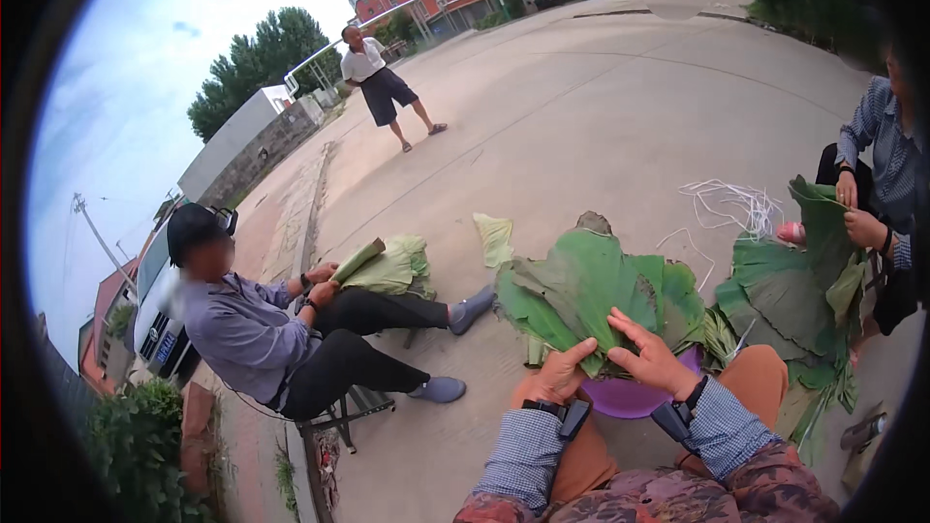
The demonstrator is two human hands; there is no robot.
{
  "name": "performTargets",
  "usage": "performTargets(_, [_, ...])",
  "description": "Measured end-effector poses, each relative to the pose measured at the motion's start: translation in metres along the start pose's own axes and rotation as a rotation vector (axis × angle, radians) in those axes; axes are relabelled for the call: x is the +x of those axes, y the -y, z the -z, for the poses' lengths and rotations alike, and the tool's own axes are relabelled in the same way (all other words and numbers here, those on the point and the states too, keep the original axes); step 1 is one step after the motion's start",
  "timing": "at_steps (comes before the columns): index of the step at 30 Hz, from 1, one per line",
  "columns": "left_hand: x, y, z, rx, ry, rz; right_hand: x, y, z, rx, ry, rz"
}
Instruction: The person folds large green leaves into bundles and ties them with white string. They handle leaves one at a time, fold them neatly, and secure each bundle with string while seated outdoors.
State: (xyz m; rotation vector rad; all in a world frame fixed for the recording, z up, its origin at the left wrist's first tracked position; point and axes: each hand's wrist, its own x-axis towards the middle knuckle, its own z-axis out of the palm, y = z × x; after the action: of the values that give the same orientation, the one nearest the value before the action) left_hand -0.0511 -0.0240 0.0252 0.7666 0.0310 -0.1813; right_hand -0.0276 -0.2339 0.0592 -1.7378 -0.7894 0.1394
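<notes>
A large green leaf (581, 283), lotus-like, lies spread over more big leaves in front of me. My left hand (563, 370) holds its lower edge between thumb and fingers. On the right, my right hand (643, 352) rests against the same leaf with the fingers spread; whether it grips anything is unclear. Beneath the leaves a purple basin (625, 398) shows between my knees, its contents hidden. A bundle of narrow folded leaves (719, 338) sits beside my right knee.
A seated person (254, 334) at left holds a rolled leaf. Another person (883, 160) at right handles big leaves (785, 298). White strings (741, 207) and a pale leaf (495, 238) lie on the concrete. Farther off stands a person (378, 80). A curb (309, 232) runs along the left.
</notes>
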Motion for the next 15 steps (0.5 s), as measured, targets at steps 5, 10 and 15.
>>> performTargets(5, [-0.008, -0.001, 0.018, -0.009, -0.013, -0.017, 0.0, 0.014, -0.01, -0.074, 0.041, -0.017])
performTargets(10, [-0.004, 0.001, 0.008, -0.059, 0.016, -0.024, -0.003, 0.011, -0.003, -0.075, -0.008, 0.005])
performTargets(15, [-0.006, 0.002, -0.001, -0.019, -0.01, -0.05, -0.002, 0.008, 0.0, 0.062, -0.033, -0.067])
